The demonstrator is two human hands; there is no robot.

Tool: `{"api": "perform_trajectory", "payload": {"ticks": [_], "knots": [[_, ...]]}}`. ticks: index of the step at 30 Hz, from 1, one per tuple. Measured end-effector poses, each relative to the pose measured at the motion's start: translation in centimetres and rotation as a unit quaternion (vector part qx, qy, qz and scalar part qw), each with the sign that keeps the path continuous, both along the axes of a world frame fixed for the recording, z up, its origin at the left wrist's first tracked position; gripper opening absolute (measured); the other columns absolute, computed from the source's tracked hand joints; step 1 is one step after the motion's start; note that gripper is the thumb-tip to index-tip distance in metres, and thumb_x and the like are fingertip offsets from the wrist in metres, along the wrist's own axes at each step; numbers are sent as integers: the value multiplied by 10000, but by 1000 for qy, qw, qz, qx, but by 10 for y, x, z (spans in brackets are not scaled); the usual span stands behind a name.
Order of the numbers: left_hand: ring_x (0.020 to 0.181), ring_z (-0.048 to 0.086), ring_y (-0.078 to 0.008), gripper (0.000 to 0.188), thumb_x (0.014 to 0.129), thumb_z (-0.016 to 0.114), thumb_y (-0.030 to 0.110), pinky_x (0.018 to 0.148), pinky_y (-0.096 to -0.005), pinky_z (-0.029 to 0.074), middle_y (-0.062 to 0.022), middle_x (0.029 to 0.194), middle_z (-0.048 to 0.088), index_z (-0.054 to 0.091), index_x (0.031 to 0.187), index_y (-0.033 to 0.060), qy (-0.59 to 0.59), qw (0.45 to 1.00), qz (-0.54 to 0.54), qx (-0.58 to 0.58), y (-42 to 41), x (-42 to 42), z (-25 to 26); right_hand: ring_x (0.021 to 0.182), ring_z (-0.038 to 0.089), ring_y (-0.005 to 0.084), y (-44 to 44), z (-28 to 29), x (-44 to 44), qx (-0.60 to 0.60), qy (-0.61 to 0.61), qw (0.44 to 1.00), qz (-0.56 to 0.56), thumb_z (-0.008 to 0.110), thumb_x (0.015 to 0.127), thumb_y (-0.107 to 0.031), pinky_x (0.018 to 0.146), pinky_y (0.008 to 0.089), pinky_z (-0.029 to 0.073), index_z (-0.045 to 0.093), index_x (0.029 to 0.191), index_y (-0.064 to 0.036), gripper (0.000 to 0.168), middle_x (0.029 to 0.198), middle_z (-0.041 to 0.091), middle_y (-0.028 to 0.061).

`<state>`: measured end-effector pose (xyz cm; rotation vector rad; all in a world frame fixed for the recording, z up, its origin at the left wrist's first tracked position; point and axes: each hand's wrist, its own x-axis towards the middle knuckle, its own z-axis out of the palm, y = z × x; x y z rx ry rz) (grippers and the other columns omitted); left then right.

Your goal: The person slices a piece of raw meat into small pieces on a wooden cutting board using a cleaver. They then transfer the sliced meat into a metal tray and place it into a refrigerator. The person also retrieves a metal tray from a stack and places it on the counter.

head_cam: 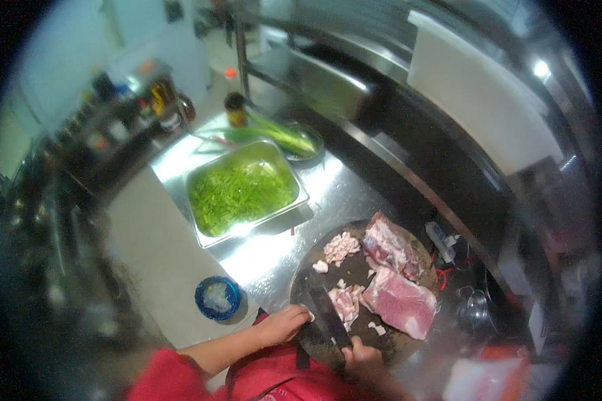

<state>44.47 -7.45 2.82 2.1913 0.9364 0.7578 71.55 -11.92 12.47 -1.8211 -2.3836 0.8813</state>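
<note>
My right hand [362,354] grips the handle of a cleaver [326,313], whose broad dark blade lies over a round chopping board [321,343]. At the board's left edge is my left hand [287,325], fingers curled, with a small pale piece at the fingertips; whether it is held I cannot tell. Beside the blade lie cut pieces of meat [346,303]. A heap of chopped fatty meat [341,248] is farther back. Two large slabs of raw meat, one pink [404,303] and one fattier [391,245], rest on the board's right side.
A steel pan of cut green vegetables [243,190] stands on the steel table [261,258]. Behind it are long green stalks on a plate [291,138] and a dark-capped jar [236,110]. A blue-rimmed bin [217,298] stands left of the table. Plastic bags [486,376] are at lower right.
</note>
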Motion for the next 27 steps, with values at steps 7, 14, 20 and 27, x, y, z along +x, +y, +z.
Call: {"api": "perform_trajectory", "payload": {"ticks": [7,14,20,27], "knots": [[1050,531,-381,399,777,668,53,903,-442,469,-184,1176,546,541,1155,33,-4,1000,2,19,7,1,2,712,639,463,28,21,-38,-132,-74,988,16,578,896,-244,636,551,501,491,1078,-6,312,716,628,277],[1100,537,-364,355,843,548,61,944,-423,460,-182,1212,544,562,1195,19,38,999,18,29,2,-2,-11,694,639,457,45,-12,-64,-18,0,999,30,568,891,-165,645,534,507,501,999,30,233,701,620,281],[1029,572,-346,318,757,612,31,889,-396,490,-152,1067,585,607,1076,22,-4,992,73,106,-19,-1,-3,728,632,437,-17,4,-36,-37,-41,998,16,573,898,-178,641,518,504,489,1015,-9,222,676,600,218],[1061,574,-351,380,726,627,-4,901,-400,497,-152,1104,589,601,1105,17,11,997,63,38,-40,-4,16,748,622,466,10,5,-76,-12,34,999,-1,581,896,-191,682,553,485,481,1067,5,278,731,622,260]]}}
